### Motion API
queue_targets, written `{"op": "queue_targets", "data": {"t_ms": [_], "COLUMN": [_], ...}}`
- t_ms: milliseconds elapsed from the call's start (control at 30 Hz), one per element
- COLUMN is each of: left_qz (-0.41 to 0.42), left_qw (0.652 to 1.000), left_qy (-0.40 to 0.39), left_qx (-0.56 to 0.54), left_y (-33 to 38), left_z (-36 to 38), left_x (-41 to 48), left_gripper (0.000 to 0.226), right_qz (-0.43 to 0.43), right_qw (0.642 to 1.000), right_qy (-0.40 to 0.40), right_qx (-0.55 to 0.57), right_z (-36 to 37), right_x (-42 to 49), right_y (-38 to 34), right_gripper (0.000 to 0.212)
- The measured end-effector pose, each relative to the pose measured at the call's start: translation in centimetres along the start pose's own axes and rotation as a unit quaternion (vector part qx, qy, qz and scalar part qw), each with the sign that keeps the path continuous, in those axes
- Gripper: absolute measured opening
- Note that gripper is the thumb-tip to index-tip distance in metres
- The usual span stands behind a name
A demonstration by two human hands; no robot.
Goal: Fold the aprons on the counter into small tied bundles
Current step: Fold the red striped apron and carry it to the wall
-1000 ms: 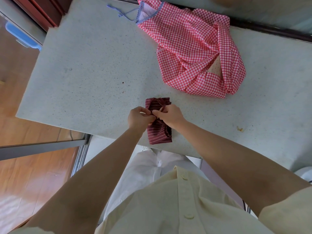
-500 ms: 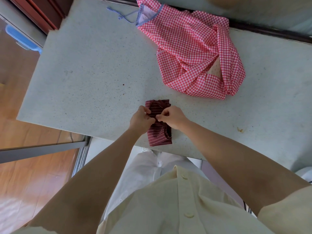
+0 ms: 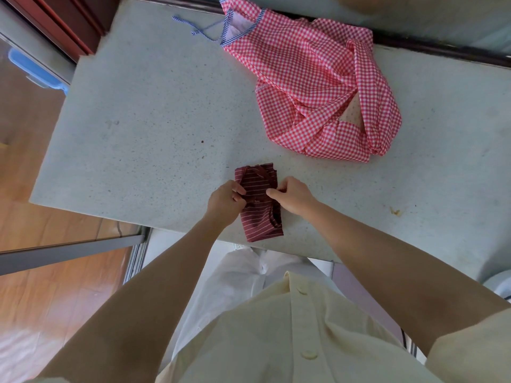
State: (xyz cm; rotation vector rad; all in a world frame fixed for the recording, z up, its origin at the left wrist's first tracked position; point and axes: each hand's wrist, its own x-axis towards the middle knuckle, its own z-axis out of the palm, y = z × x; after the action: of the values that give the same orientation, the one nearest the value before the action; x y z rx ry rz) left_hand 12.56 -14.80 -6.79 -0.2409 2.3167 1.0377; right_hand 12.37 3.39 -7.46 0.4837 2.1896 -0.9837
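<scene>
Left hand (image 3: 225, 201) and right hand (image 3: 294, 196) pinched the striped bundle (image 3: 261, 214) at mid-length — gingham apron (image 3: 312, 87) lay apart on the counter (image 3: 138, 134).

My left hand (image 3: 225, 201) and right hand (image 3: 294, 197), touching over the striped bundle (image 3: 261, 217) a second ago, have drawn apart to its opposite edges, exposing its middle.

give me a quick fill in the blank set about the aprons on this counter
1. The left hand and right hand hold a dark red bundle patterned with thin white ____.
2. The counter holds ____ aprons in all.
3. The loose apron is checked red and ____.
4. Its tie string is striped white and ____.
Missing words: stripes; two; white; blue.
</scene>
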Motion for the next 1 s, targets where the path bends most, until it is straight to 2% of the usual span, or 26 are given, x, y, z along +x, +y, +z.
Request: {"op": "queue_targets", "data": {"t_ms": [100,133,200,267,333,400,433,533,567,600,667,700,733,800,833,933,1000], "left_qz": [-0.029,-0.044,-0.071,-0.067,-0.051,-0.043,-0.042,-0.042,-0.040,-0.037,-0.031,-0.030,-0.026,-0.018,-0.018,-0.038,-0.061], "left_qw": [0.999,0.996,0.990,0.984,0.968,0.947,0.938,0.927,0.925,0.922,0.911,0.904,0.899,0.902,0.903,0.902,0.902], "left_qy": [-0.007,-0.011,-0.014,-0.027,-0.078,-0.116,-0.113,-0.010,0.018,0.028,0.017,0.007,-0.002,-0.012,-0.015,-0.031,-0.022], "left_qx": [-0.040,-0.071,-0.124,-0.166,-0.235,-0.296,-0.324,-0.372,-0.377,-0.386,-0.410,-0.426,-0.437,-0.431,-0.428,-0.429,-0.426], "left_y": [-0.6,-0.5,0.0,1.1,2.9,5.1,6.1,8.2,8.5,9.1,10.6,11.4,12.1,13.6,14.4,16.7,18.2], "left_z": [-0.1,-0.1,-0.2,-0.4,-0.7,-0.9,-0.9,-1.3,-1.4,-1.5,-1.3,-1.0,-0.7,0.4,0.9,2.5,3.8], "left_x": [0.2,0.2,0.1,-0.2,-0.5,-0.6,-0.5,0.5,0.9,1.3,1.5,1.6,1.6,1.6,1.6,1.4,1.3], "left_gripper": [0.016,0.015,0.016,0.031,0.048,0.064,0.064,0.032,0.025,0.022,0.020,0.022,0.025,0.033,0.036,0.045,0.038], "right_qz": [0.072,0.076,0.063,0.026,-0.051,-0.133,-0.161,-0.231,-0.243,-0.237,-0.163,-0.118,-0.089,-0.080,-0.092,-0.154,-0.199], "right_qw": [0.992,0.988,0.984,0.984,0.981,0.967,0.963,0.952,0.947,0.942,0.938,0.943,0.943,0.927,0.926,0.918,0.919], "right_qy": [-0.033,-0.064,-0.086,-0.026,0.085,0.153,0.155,0.089,0.107,0.154,0.248,0.227,0.168,0.069,0.075,0.172,0.200], "right_qx": [0.096,0.115,0.146,0.172,0.169,0.153,0.149,0.181,0.181,0.179,0.180,0.211,0.274,0.361,0.359,0.324,0.276], "right_z": [0.6,0.9,1.5,2.0,2.1,1.6,1.1,-1.2,-1.8,-2.4,-3.6,-4.2,-4.8,-5.9,-6.4,-8.3,-9.8], "right_x": [-0.2,-0.1,-0.4,-1.1,-2.1,-3.0,-3.2,-3.6,-3.6,-3.5,-3.0,-2.8,-2.9,-3.5,-3.8,-5.2,-6.3], "right_y": [-0.5,-0.6,-0.8,-1.5,-3.2,-4.7,-5.0,-4.9,-4.6,-4.1,-2.9,-2.3,-1.9,-0.7,-0.1,2.1,3.7], "right_gripper": [0.081,0.080,0.057,0.048,0.044,0.042,0.040,0.034,0.037,0.042,0.066,0.076,0.079,0.068,0.061,0.046,0.044]}}
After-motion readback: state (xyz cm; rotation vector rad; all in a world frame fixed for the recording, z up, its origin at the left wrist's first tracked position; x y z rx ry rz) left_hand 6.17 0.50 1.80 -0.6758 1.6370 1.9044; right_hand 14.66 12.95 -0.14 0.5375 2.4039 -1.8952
